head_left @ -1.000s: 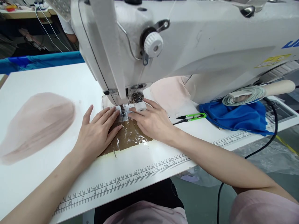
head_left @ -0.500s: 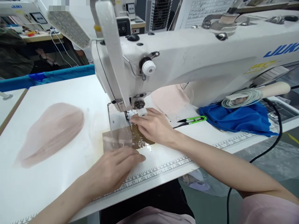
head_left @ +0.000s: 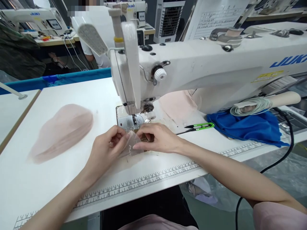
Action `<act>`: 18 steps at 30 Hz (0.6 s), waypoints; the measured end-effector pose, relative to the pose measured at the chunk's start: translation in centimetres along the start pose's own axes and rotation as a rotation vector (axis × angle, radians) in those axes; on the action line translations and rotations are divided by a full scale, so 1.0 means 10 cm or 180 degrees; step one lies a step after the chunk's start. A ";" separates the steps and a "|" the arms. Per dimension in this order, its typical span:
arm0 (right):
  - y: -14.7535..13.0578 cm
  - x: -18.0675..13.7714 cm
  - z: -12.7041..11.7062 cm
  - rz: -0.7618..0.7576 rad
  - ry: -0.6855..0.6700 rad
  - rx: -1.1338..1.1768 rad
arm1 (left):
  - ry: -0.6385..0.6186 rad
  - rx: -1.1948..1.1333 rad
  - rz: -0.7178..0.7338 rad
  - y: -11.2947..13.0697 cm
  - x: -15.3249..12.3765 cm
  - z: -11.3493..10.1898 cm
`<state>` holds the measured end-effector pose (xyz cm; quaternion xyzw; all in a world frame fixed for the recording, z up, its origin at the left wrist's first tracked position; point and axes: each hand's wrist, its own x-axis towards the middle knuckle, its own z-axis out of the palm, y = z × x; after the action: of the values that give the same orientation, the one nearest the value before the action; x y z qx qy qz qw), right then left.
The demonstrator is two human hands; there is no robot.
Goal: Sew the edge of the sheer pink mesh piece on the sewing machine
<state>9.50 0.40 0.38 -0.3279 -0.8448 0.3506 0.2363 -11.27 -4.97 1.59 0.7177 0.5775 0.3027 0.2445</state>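
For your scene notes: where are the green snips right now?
In the head view, the green snips lie on the white table, to the right of the right hand, between it and the blue cloth, below the sewing machine arm.

Your hands, the left hand [head_left: 105, 150] and the right hand [head_left: 158, 139], pinch a thin, sheer piece of fabric [head_left: 130, 143], slightly shiny and crinkled. The counter [head_left: 59, 179] is smooth, matt white, with a printed ruler [head_left: 144, 182] along its edge. The sewing machine [head_left: 203, 70] has glossy white enamel and a bright metal plate [head_left: 126, 121]. A soft, gauzy pink cloth [head_left: 62, 131] lies matt; blue cloth [head_left: 249, 124] looks woven; the snips [head_left: 201, 126] have glossy green plastic.
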 end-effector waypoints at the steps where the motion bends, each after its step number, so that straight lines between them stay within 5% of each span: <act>1: -0.03 -0.01 0.00 0.0095 -0.0205 0.0278 | 0.0067 -0.0253 -0.0027 0.03 0.01 -0.02; 5: -0.07 -0.02 -0.01 0.0546 -0.0681 0.1546 | -0.0080 -0.1175 -0.0457 0.04 0.05 -0.09; 10: -0.09 -0.01 0.04 0.0763 -0.0607 0.2589 | -0.0597 -0.1591 -0.0947 0.01 0.06 -0.12; 18: -0.05 0.00 0.05 0.0372 -0.0335 0.1806 | -0.1344 -0.1279 -0.0595 0.02 0.13 -0.11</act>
<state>8.94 -0.09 0.42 -0.2782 -0.7038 0.6023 0.2538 -11.73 -3.72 2.68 0.6457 0.5061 0.2313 0.5229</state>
